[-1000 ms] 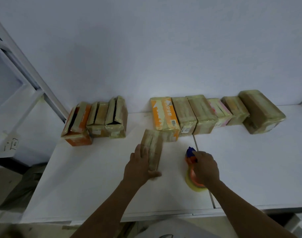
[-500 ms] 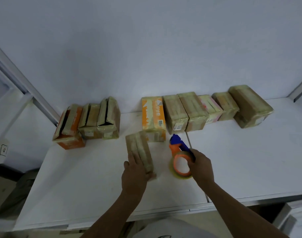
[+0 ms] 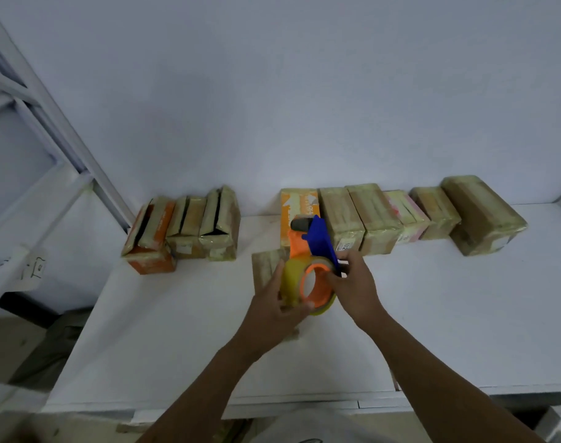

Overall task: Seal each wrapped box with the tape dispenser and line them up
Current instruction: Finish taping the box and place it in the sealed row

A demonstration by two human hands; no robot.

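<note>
My right hand (image 3: 355,284) grips the handle of the orange and blue tape dispenser (image 3: 315,241), which is raised and tilted over the table. My left hand (image 3: 272,306) holds the dispenser's yellowish tape roll (image 3: 290,279), fingers along its left side and thumb across its lower edge. A wrapped box (image 3: 264,265) lies on the table under the dispenser, mostly hidden by my left hand. Along the wall to the right stands a row of several wrapped boxes (image 3: 375,215), from an orange one (image 3: 296,203) to a large one (image 3: 483,215). Three open-topped boxes (image 3: 189,228) stand at the left.
The white table (image 3: 164,321) runs from the wall to a front edge near my body. A white metal shelf frame (image 3: 49,123) rises at the left beside the three boxes. Paper with markings (image 3: 33,266) hangs off the left side.
My right hand lifted the dispenser off the table and brought it left over the box. My left hand left the box top and took hold of the tape roll.
</note>
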